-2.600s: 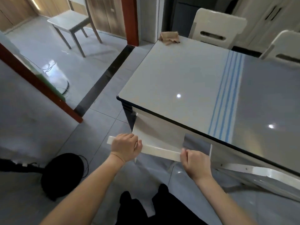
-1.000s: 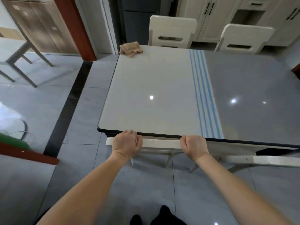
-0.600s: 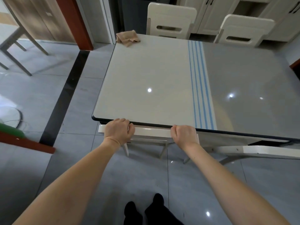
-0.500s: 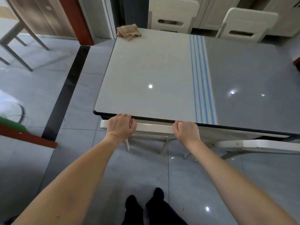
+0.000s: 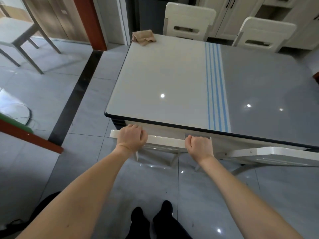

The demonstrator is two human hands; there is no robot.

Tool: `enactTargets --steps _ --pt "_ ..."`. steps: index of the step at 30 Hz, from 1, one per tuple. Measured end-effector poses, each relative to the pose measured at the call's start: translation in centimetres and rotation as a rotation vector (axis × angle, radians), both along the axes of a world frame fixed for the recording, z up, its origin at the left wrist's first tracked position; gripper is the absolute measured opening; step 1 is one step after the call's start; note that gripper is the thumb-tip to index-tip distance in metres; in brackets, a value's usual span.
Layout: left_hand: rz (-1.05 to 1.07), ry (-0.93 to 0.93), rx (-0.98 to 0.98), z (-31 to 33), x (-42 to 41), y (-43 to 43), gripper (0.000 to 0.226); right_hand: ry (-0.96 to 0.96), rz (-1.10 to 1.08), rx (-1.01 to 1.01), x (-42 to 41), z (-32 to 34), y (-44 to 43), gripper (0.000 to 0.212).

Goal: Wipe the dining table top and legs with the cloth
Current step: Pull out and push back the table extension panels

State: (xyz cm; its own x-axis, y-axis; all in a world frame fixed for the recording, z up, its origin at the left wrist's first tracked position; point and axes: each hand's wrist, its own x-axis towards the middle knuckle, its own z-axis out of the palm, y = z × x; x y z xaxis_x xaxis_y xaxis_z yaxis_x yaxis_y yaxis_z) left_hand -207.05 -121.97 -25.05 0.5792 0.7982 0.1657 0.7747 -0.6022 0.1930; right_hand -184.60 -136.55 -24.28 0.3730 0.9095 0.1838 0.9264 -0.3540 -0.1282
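The dining table (image 5: 172, 80) has a glossy top, white on the left and grey on the right, split by blue stripes. A crumpled tan cloth (image 5: 143, 37) lies on its far left corner, well away from both hands. My left hand (image 5: 132, 138) and my right hand (image 5: 198, 146) are both closed around the top rail of a white chair (image 5: 165, 140) that stands at the table's near edge. The chair's seat is hidden under the table top.
A second white chair (image 5: 269, 152) sits tucked at the near right. Two more white chairs (image 5: 188, 19) stand at the far side. A grey stool (image 5: 15, 34) is at the far left on the tiled floor. A red-brown door frame (image 5: 89, 21) rises left of the table.
Over the frames the chair I hold has gone from tilted out beside the table to upright with its back against the near edge. The cloth has stayed in place.
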Motion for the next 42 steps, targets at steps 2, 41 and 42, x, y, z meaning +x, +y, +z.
enactTargets --steps 2,41,42 --pt "-0.016 -0.002 -0.009 0.2 0.0 0.4 0.044 -0.027 -0.014 0.027 -0.4 0.3 0.1 0.056" --pt "0.412 -0.598 -0.598 2.6 -9.8 -11.2 0.024 0.834 0.103 0.064 -5.5 0.5 -10.1 0.005" --pt "0.491 -0.657 -0.67 1.2 -10.9 -12.9 0.027 0.899 0.059 -0.053 -5.7 -0.6 -10.5 0.008"
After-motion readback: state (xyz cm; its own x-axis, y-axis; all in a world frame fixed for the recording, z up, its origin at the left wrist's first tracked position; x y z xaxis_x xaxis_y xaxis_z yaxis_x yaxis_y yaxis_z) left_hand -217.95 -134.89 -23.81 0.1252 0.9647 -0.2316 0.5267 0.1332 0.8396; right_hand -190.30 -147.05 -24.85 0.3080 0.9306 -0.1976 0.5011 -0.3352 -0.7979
